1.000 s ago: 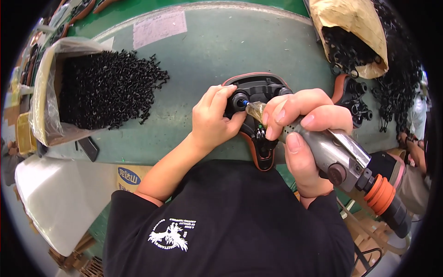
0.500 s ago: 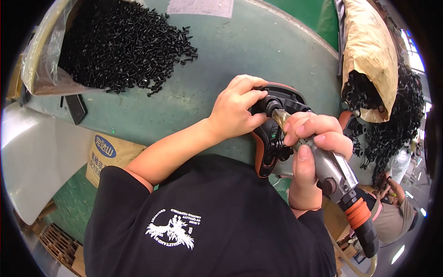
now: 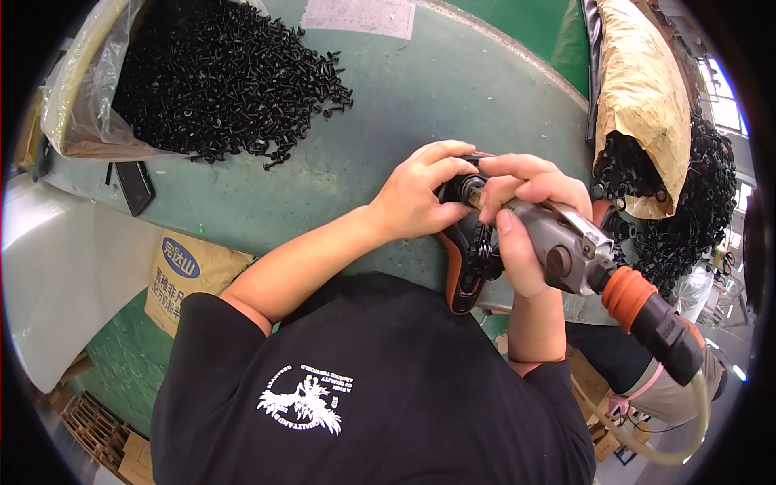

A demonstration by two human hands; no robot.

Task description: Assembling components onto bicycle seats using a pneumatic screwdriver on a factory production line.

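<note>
My left hand [image 3: 416,194] is closed on a black moulded part with orange edging [image 3: 455,271], steadying it at the table's near edge. In my right hand [image 3: 529,198] is a grey power screwdriver [image 3: 562,246] with an orange ring and a black end, its hose trailing from the rear. The driver's nose reaches a round black socket [image 3: 471,191] on the part, beside my left fingertips. My right fingers hide the nose partly, and no screw can be made out there.
A heap of black screws [image 3: 234,89] spills from a clear plastic bag [image 3: 90,121] at far left. A dark flat device [image 3: 135,188] lies before it. To the right, a brown paper sack [image 3: 643,113] holds black rings, near a larger black heap [image 3: 711,186]. Another person [image 3: 667,384] is behind.
My right hand has moved away from me, and the driver has swung so its rear end sits farther right and higher. The left hand keeps hold of the moulded part in nearly the same place.
</note>
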